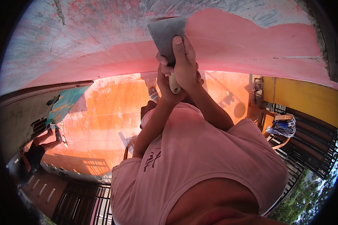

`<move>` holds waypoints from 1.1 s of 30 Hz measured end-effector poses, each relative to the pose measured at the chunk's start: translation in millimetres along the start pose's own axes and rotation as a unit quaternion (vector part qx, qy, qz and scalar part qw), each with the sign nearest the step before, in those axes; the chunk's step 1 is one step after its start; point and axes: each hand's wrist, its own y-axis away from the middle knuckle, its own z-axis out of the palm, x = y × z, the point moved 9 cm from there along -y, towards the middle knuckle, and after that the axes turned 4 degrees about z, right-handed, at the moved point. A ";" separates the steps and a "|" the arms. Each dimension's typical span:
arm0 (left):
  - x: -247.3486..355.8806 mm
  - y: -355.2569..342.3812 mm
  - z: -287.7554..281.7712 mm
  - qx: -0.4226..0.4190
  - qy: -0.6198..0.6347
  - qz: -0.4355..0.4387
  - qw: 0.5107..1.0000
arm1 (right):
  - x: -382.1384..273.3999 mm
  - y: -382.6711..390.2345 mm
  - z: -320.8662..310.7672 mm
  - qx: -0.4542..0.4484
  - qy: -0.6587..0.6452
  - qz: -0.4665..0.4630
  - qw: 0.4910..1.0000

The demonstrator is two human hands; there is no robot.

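A paint scraper (168, 35) with a broad grey blade and a pale handle is raised upright against the wall (229, 41). The wall's paint is pink, with a scraped grey patch (86, 26) along the upper part. My right hand (186, 66) is closed around the scraper where blade meets handle, its thumb lying along the blade. Lower down, my left hand (168, 87) closes around the handle beside it; some of its fingers are hidden. The blade's wide edge appears to touch the wall near the lower border of the grey patch.
Sunlit orange floor tiles (105, 123) stretch below. At the left, another person's legs (45, 142) show near a teal sheet (67, 103). A chair with a cloth (283, 126) on it stands at the right, by dark railings (308, 138) and a yellow panel (304, 97).
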 end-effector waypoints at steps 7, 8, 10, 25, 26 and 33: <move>-4.5 9.2 -4.5 0.017 0.051 -0.008 0.999 | 1.3 5.6 0.8 -0.033 0.044 0.029 0.998; 1.1 4.8 6.5 0.000 0.039 -0.007 0.999 | -11.3 4.7 8.8 -0.041 0.038 0.012 0.998; 4.1 5.1 9.4 -0.001 0.045 -0.012 0.999 | -12.0 4.7 8.6 -0.028 0.037 0.002 0.999; -4.6 14.7 -6.1 0.038 0.079 -0.014 0.996 | 11.0 4.0 -5.6 0.003 0.058 0.038 0.998; 1.4 11.0 11.3 0.018 0.062 -0.013 0.998 | -1.2 4.2 0.5 -0.004 0.054 0.025 0.998; -5.5 19.0 -15.9 0.039 0.090 -0.030 0.995 | 19.9 6.7 -1.4 -0.018 0.039 0.085 0.995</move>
